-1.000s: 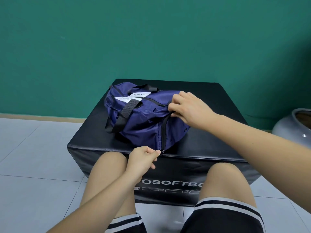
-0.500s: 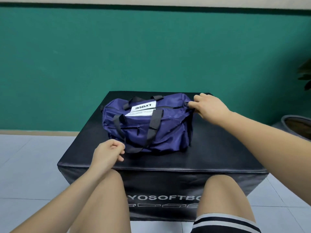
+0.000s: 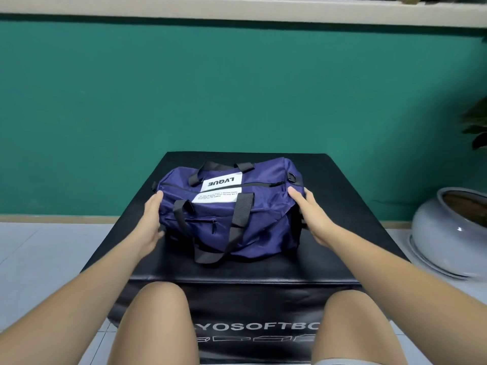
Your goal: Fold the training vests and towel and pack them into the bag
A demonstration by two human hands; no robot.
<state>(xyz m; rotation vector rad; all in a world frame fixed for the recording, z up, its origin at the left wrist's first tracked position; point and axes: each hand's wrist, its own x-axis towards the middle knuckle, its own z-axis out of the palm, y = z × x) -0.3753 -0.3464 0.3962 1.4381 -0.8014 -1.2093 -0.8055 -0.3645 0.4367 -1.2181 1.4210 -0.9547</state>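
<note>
A navy duffel bag (image 3: pixel 258 212) with black handles and a white label lies lengthwise on a black padded box (image 3: pixel 342 246). Its top zip is closed. My left hand (image 3: pixel 150 225) presses flat against the bag's left end with straight fingers. My right hand (image 3: pixel 312 216) presses against the bag's right end, fingers straight. No vests or towel are visible; the bag's inside is hidden.
A grey ceramic pot (image 3: pixel 450 230) stands on the tiled floor to the right of the box. A green wall rises behind. My bare knees (image 3: pixel 163 312) sit against the box's front edge. A plant's leaves (image 3: pixel 477 127) show at the far right.
The bag was turned from end-on to lengthwise with the label facing me. My left hand left the zip end and my right hand left the top; both now press the bag's two ends.
</note>
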